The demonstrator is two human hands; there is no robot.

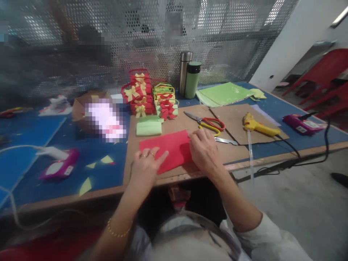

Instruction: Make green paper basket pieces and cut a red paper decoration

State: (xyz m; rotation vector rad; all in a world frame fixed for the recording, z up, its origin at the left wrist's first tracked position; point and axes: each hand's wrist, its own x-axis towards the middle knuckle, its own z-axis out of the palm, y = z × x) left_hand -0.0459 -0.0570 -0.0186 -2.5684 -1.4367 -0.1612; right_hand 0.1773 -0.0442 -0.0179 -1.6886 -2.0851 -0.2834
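A red sheet of paper (175, 149), which looks folded, lies on brown cardboard at the table's front edge. My left hand (146, 165) rests on its lower left part, thumb spread apart from the fingers, pressing from above. At the sheet's right edge, my right hand (203, 150) has its fingers curled and pinched on the paper; the fingertips are partly hidden. Just beyond that hand lie scissors (209, 123) with red and yellow handles, and a metal blade (227, 141). A pale green folded paper piece (149, 127) sits behind the red sheet.
Small red paper baskets with yellow bows (140, 92) and green ones (164, 99) stand behind. Further right are a green tumbler (193, 81), a steel flask (185, 69), green sheets (225, 94) and a yellow glue gun (259, 127). Purple power boxes (303, 125) flank both sides, with trailing cables.
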